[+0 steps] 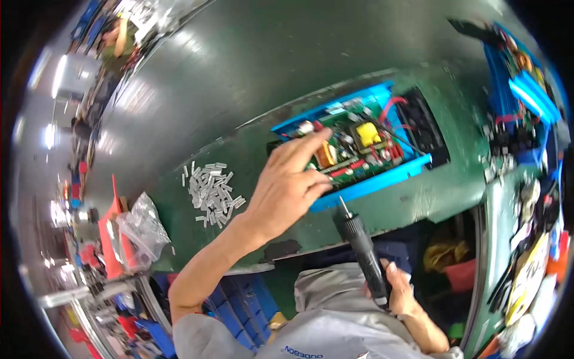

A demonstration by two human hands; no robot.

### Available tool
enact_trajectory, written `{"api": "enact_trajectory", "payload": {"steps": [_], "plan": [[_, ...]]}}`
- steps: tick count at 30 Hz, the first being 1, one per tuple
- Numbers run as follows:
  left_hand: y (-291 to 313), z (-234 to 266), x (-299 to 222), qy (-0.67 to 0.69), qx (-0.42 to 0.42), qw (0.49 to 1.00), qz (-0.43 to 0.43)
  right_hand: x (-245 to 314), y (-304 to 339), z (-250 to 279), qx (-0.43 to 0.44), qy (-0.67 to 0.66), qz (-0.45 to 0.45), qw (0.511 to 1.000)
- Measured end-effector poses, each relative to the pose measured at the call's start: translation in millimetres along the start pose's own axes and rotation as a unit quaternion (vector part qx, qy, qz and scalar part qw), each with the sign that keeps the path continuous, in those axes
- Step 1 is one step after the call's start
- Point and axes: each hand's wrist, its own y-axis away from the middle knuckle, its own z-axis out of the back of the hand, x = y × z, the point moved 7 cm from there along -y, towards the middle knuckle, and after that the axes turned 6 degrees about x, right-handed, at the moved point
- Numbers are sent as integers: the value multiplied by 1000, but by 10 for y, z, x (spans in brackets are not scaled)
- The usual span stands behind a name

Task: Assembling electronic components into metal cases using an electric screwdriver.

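A blue open housing point(371, 188) lies on the green bench, holding a green circuit board point(344, 170) with a yellow transformer point(369, 134) and many small parts. My left hand point(284, 194) reaches over the housing's left end, fingers apart; the fingertips are at the board, and I cannot tell whether they press on it. Closed round the rear of a black electric screwdriver point(366, 257), my right hand point(399, 290) keeps it in front of my body. The screwdriver's bit points up toward the housing's near wall, apart from it. A black fan panel point(423, 125) joins the housing's right end by red wires.
Left of the housing lies a pile of small silvery metal pieces point(213, 191). A clear plastic bag point(143, 230) and a red bin point(110, 230) stand at the bench's left edge. More blue housings with parts point(532, 99) sit at the right. Another person point(116, 48) works far left.
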Motion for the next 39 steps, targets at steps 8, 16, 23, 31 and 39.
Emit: {"api": "enact_trajectory", "payload": {"steps": [8,16,23,31,39], "plan": [[63,-1,131,84,22,996,19,-29,-41,-240,90,-161,-77,980],[-182,-19,23,82,14,997,3,117,103,-77,-29,5,-15,999],[63,-7,77,60,3,997,42,-6,109,73,-22,162,-40,986],[138,74,-154,-41,-114,992,-20,-72,153,146,-85,225,86,967],[229,100,-355,-25,-164,986,20,31,92,102,-96,195,103,971]]}}
